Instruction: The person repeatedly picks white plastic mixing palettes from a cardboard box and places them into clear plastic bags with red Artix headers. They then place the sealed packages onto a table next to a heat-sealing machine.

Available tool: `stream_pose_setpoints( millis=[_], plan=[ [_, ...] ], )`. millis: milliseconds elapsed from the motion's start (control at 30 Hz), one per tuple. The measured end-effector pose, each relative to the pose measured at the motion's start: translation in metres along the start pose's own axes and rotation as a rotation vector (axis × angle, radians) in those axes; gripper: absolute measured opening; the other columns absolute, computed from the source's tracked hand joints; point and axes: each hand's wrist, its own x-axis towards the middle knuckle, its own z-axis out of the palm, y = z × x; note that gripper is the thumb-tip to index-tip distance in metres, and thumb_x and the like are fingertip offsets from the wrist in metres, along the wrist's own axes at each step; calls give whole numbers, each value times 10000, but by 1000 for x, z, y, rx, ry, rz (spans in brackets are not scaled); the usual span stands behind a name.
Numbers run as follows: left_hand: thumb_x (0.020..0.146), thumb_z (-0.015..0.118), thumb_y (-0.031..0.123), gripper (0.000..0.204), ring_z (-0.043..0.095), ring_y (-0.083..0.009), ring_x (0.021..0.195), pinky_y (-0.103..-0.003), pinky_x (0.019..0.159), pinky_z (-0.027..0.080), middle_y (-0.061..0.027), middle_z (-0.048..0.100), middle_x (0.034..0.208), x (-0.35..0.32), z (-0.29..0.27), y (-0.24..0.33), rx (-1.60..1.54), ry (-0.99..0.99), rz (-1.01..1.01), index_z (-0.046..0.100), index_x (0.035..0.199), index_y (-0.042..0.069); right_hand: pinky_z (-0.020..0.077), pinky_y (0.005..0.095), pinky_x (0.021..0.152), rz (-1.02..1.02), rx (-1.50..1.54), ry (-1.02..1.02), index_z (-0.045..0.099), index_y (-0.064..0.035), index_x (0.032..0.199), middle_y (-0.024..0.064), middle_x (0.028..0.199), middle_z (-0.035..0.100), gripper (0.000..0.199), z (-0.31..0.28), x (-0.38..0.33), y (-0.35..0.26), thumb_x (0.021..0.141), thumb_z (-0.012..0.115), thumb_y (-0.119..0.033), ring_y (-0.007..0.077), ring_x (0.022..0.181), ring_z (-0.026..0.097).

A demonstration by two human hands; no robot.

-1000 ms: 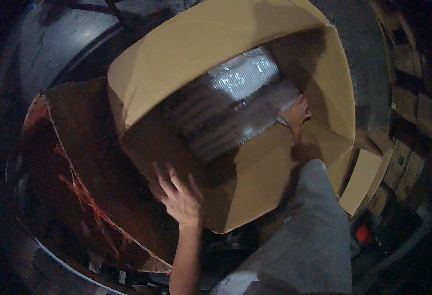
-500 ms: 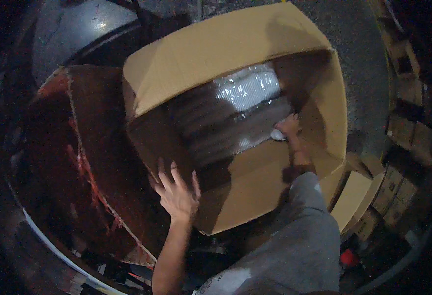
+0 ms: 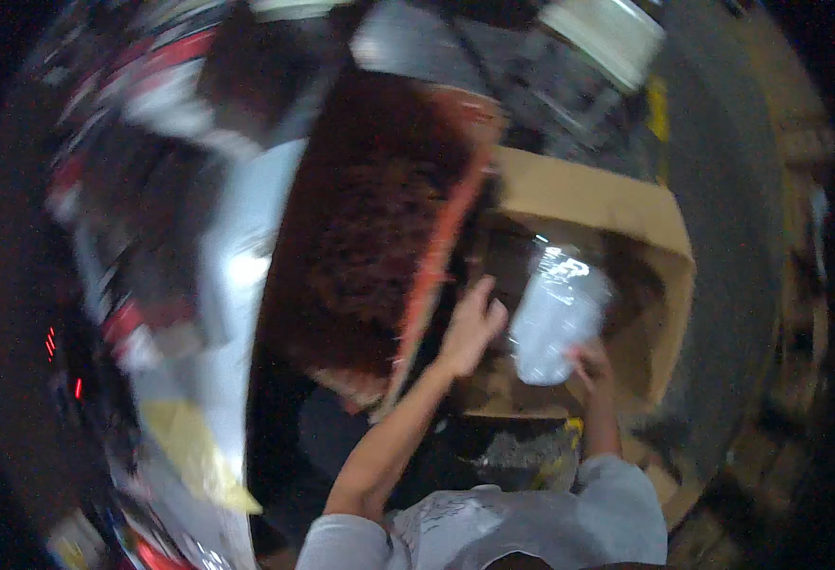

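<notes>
My right hand (image 3: 590,364) grips the lower end of a long white package (image 3: 560,313) in shiny clear plastic; what is inside I cannot make out. The package is over the opening of a large cardboard box (image 3: 579,195), whose inside is mostly dark. My left hand (image 3: 472,328) is open beside the package, near the box's left side. Its fingers are apart and hold nothing. Left of that hand stands a dark brown box (image 3: 351,285) with an orange-red streaked edge. Motion blurs much of the picture.
A white surface (image 3: 246,218) runs along the left, with a yellow sheet (image 3: 199,456) on it. Blurred red, white and dark things lie farther left. A pale boxy object (image 3: 607,43) stands at the back. Cardboard boxes (image 3: 812,285) line the far right.
My right hand has lifted a white package off the others in the box. The view has swung left, so the white surface now shows. My left hand has moved farther from me.
</notes>
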Motion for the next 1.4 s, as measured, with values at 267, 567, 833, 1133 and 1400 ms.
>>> stream_pose_setpoints(
  millis=[267,567,833,1133,1400],
  plan=[
    [667,790,305,1228,120,-356,1370,-382,1104,129,-283,79,1459,-261,-97,24,125,403,306,-137,1382,-65,309,419,1038,92,226,-940,150,-50,1431,129,1443,252,1156,228,-16,-27,517,843,-191,286,1299,305],
    [770,696,272,595,543,-191,1000,-319,888,419,-95,557,1117,-470,-177,-56,-963,981,159,441,1228,-9,238,401,1056,-205,-522,-1324,124,43,1402,269,1346,325,898,496,-109,-7,828,578,-478,363,1260,322],
    [814,635,350,952,356,-323,1238,-366,1033,274,-278,283,1364,-463,-206,-83,-773,975,97,25,1390,-99,361,382,919,-443,-1145,-1101,373,37,1263,222,1190,429,661,525,-111,-36,823,613,-394,335,1108,435],
    [887,379,424,807,152,-386,1339,-427,1087,96,-277,111,1452,-459,-192,-70,-557,1116,139,12,1404,-75,469,343,729,-179,-1157,-1203,537,15,1068,182,928,586,476,536,-134,-64,736,734,-265,276,822,604],
    [916,279,469,757,-14,-397,1380,-471,1085,12,-258,-12,1483,-468,-180,-47,-148,1345,67,73,1410,-67,495,336,773,36,-835,-1039,522,45,1099,161,948,643,610,512,-116,-79,684,780,-319,233,876,635]
  ],
)
